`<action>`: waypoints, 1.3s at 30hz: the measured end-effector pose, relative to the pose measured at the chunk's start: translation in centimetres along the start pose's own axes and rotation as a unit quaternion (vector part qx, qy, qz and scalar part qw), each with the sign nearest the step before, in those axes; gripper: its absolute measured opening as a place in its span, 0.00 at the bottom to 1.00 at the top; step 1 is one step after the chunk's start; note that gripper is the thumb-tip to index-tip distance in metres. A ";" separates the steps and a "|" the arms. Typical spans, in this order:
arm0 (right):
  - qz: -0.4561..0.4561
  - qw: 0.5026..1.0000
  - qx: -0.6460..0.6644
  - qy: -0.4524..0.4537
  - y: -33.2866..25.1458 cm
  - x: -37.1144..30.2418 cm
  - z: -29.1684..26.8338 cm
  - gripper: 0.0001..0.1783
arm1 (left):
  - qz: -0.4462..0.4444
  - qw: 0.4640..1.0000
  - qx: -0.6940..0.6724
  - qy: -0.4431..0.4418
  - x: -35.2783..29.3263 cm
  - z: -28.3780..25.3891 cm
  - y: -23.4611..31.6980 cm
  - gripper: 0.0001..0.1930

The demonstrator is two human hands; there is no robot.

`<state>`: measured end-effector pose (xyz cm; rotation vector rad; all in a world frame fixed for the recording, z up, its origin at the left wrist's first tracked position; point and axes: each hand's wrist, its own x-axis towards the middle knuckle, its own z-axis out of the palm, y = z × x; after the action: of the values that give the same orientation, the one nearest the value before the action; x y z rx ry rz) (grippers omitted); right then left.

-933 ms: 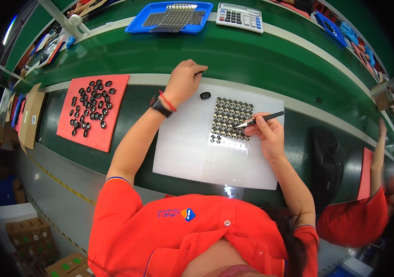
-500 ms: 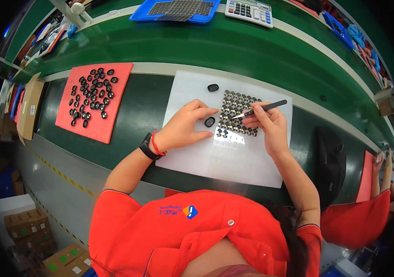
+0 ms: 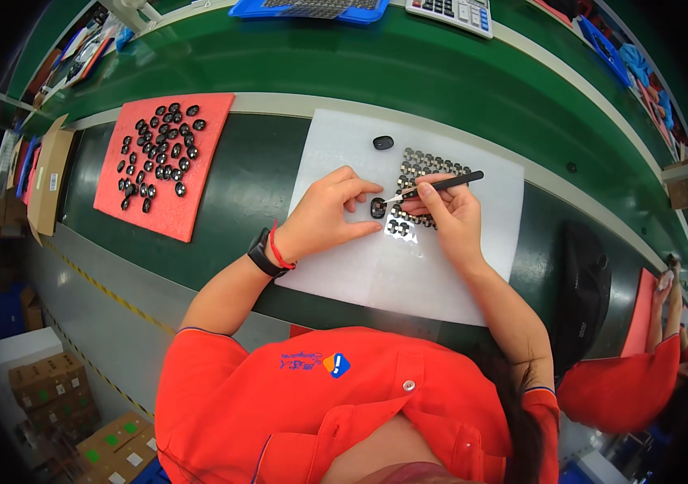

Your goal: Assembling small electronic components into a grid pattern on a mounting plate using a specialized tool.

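Note:
A black oval shell [image 3: 378, 209] lies on the white sheet, with small lighter details on its face. Around it, my left hand [image 3: 329, 211] is open, thumb and forefinger spread to either side with a visible gap. My right hand [image 3: 455, 219] grips black-handled tweezers [image 3: 450, 181], their pale tips at the shell's upper right edge. Whether the tips hold a tiny part is too small to tell. Rows of small metal-and-black parts [image 3: 418, 165] lie partly beneath my right hand. Farther back sits another black oval shell [image 3: 383, 143].
To the left, a red foam mat [image 3: 211, 149] carries many loose black oval pieces. The white sheet [image 3: 336, 278] covers the bench before me. A black bag [image 3: 582, 282] lies at right. On the shelf are a blue tray [image 3: 247, 10] and a calculator [image 3: 461, 14]. A co-worker's arm [image 3: 667, 310] shows far right.
My right hand has brought the tweezers leftward from the rows of small parts to the near oval shell. My left hand stays around that shell. The whole view has shifted slightly.

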<state>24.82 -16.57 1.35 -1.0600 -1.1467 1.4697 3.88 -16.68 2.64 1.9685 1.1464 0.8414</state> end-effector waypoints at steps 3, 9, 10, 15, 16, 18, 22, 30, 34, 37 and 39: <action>-0.001 1.000 0.002 -0.005 0.3 0.0 0.0 0.11 | -0.013 1.000 -0.013 -0.005 -0.1 0.0 -0.4 0.19; -0.003 1.000 -0.013 -0.017 0.7 -0.3 -0.1 0.10 | -0.034 0.999 -0.013 -0.007 -0.2 0.3 -0.2 0.18; -0.001 1.000 -0.013 -0.019 0.6 -0.3 -0.2 0.10 | -0.035 0.999 -0.013 -0.008 -0.2 0.3 -0.2 0.18; 0.000 1.000 -0.022 -0.021 0.4 -0.4 -0.1 0.10 | -0.032 0.999 -0.019 0.000 -0.1 0.4 -0.2 0.18; 0.002 1.000 -0.023 -0.021 0.3 -0.4 0.0 0.10 | -0.032 0.999 -0.019 0.000 -0.1 0.4 -0.2 0.18; 0.004 1.000 -0.024 -0.020 0.3 -0.3 0.0 0.10 | -0.031 0.999 -0.019 0.000 -0.1 0.4 -0.2 0.18; -0.003 1.000 -0.018 -0.021 0.4 -0.3 0.0 0.10 | -0.031 0.999 -0.019 0.000 -0.1 0.4 -0.2 0.18; -0.002 1.000 -0.021 -0.017 0.5 -0.5 0.1 0.10 | -0.034 0.999 -0.024 0.001 -0.2 0.4 -0.1 0.18; -0.007 1.000 -0.020 -0.023 0.5 -0.5 0.1 0.10 | -0.036 0.999 -0.024 -0.001 -0.1 0.4 -0.2 0.18; -0.007 1.000 -0.019 -0.023 0.5 -0.5 0.1 0.10 | -0.033 0.999 -0.022 0.001 -0.1 0.4 -0.1 0.18; -0.009 1.000 -0.017 -0.024 0.6 -0.5 0.1 0.10 | -0.039 0.999 -0.021 -0.001 0.0 0.4 -0.1 0.18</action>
<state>24.72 -17.08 0.85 -1.0406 -1.2161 1.4722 4.15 -16.78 2.35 1.8787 1.1864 0.8158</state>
